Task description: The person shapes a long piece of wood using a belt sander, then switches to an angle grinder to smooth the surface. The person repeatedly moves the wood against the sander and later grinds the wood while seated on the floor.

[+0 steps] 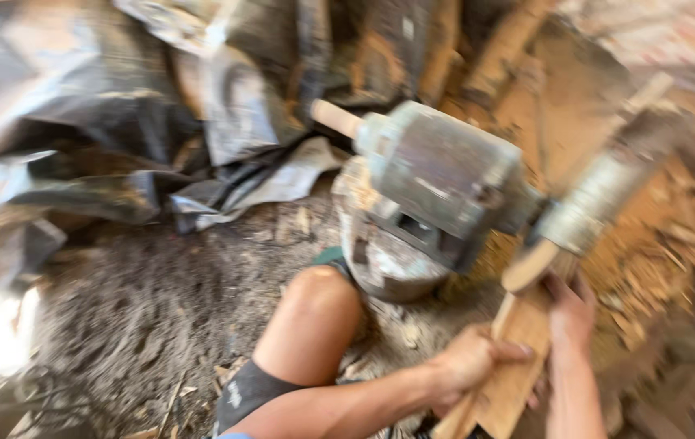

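My left hand (471, 362) grips a flat piece of pale wood (518, 358) low on its near side. My right hand (571, 310) holds the same piece higher up on its right edge. The wood's top end meets a round wooden part (530, 266) at the end of a grey metal spindle (595, 199). That spindle sticks out of a grey-green motor (443, 167) sitting on a rounded metal base (380, 248). The whole view is blurred by motion.
My bare knee (315, 317) is bent just left of the hands, near the motor base. Black and grey plastic sheeting (103, 122) is heaped at the left. Wood chips and sawdust (648, 268) cover the ground at right. Rough timber pieces (502, 57) lean behind.
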